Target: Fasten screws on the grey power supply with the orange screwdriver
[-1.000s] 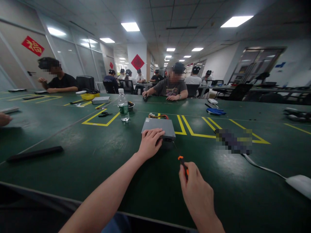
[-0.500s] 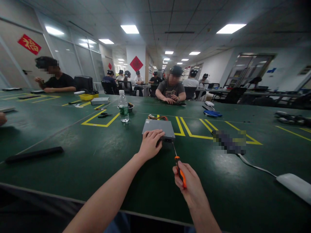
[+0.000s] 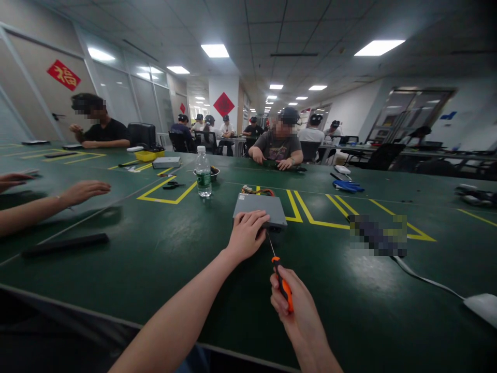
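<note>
A grey metal computer power supply [image 3: 262, 204] lies on the green table, its bundle of coloured wires at the far side. My left hand [image 3: 248, 233] grips its near left part, fingers laid over the top and the thumb down by the front face. An orange and black screwdriver [image 3: 286, 290] is held in my right hand [image 3: 293, 298], fingers wrapped round its handle. Its thin shaft points up and away, the tip at the unit's lower front edge beside my left thumb. Whether the tip sits in a screw I cannot tell.
A water bottle [image 3: 204, 173] stands left of the unit, before a metal bowl [image 3: 213, 174]. A black bar [image 3: 66, 245] lies at left, near another person's hands [image 3: 83, 192]. Blue gloves [image 3: 347, 186] and a blurred-out dark object [image 3: 375, 234] with a white cable are at right.
The screwdriver tip has shifted left along the power supply's front, from its right corner to near my left thumb. Another person's arm has reached in from the left. The view has turned slightly.
</note>
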`<state>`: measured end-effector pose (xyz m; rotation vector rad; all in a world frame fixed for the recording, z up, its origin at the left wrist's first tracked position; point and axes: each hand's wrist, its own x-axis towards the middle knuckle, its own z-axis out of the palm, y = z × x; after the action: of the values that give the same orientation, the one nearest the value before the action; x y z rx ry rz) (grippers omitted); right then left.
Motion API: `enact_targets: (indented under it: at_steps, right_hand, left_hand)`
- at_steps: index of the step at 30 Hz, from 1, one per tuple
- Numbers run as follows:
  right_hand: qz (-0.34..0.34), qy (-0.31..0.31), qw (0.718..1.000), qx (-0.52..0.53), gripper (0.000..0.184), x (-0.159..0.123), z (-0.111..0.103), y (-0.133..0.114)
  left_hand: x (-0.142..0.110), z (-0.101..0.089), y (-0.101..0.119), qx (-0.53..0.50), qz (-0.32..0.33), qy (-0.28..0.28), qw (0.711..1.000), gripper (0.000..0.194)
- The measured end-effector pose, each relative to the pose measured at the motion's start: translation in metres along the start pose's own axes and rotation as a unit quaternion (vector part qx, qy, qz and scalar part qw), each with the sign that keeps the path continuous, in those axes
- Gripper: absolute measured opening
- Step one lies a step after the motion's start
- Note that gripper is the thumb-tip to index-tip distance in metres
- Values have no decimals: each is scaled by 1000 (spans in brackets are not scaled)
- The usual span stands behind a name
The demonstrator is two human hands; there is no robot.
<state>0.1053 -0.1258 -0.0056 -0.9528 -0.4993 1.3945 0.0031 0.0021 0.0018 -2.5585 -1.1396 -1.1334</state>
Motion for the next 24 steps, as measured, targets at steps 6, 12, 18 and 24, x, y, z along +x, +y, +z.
enact_targets:
  at_steps: [6,12,18,24]
  right_hand:
    - [9,12,1000,17,35,3,1,-3]
    - [17,15,999,41,36,7,2,-1]
    - [26,29,996,80,29,8,3,1]
    - [93,63,983,143,8,11,3,-7]
  left_hand:
    - [1,4,1,7,-15,11,1000,32]
    - [1,5,1,3,-17,9,1000,31]
    - [1,5,1,6,-16,11,1000,31]
    - [-1,2,3,15,-14,10,1000,35]
